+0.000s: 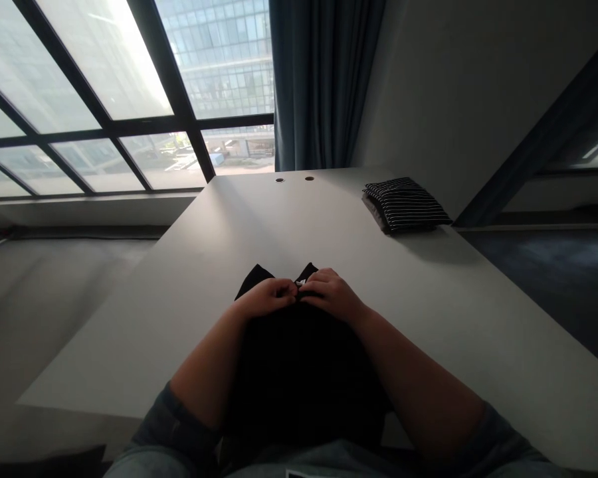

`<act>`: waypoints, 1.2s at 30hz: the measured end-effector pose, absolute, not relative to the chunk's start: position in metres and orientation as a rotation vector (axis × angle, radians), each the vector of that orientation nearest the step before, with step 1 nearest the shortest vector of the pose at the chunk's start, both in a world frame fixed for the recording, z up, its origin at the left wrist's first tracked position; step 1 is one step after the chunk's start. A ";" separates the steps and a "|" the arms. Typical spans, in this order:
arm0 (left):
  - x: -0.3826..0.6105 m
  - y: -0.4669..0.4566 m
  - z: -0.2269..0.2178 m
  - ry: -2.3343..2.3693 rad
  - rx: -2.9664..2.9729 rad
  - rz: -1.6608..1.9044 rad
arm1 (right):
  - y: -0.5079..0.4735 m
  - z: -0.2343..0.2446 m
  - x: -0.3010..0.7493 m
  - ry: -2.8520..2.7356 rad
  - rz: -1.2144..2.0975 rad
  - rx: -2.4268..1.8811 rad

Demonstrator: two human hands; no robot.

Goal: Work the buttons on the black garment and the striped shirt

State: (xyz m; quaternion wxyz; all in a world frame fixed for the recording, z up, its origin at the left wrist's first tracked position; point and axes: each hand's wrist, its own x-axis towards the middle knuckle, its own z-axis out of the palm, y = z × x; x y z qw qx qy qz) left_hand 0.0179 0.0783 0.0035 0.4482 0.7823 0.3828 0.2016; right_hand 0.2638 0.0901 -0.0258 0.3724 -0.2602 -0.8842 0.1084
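Note:
A black collared shirt [299, 372] lies on the white table [189, 318] in front of me, its collar points spread toward the far side. My left hand [266, 297] and my right hand [329, 292] meet at the collar, fingers curled and pinched on the fabric at the neck opening. A small white tag shows between the fingertips. Both forearms rest over the shirt's body, hiding much of it.
A folded black-and-white striped garment [403, 202] sits at the table's far right. Two cable holes [294, 178] are near the far edge. Large windows [104, 99] and a dark blue curtain [319, 79] stand behind the table. Dark floor lies to the right.

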 end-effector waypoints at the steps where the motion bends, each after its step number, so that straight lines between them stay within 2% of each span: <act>1: 0.019 0.079 0.003 0.960 1.946 0.526 | 0.090 -0.025 0.264 -2.242 0.254 -0.694; 8: 0.031 0.079 -0.007 1.241 2.066 0.768 | 0.085 -0.021 0.258 -2.216 0.075 -0.844; 14: 0.047 0.069 -0.005 1.546 2.212 0.769 | 0.086 -0.028 0.253 -2.269 0.043 -0.873; 20: 0.050 0.066 -0.005 1.523 2.229 0.750 | 0.085 -0.026 0.255 -2.271 -0.004 -0.849; 25: 0.050 0.064 -0.005 1.516 2.199 0.812 | 0.083 -0.020 0.256 -2.240 0.080 -0.787; 36: 0.059 0.055 0.006 1.716 2.435 0.519 | 0.084 -0.027 0.248 -2.118 0.140 -0.832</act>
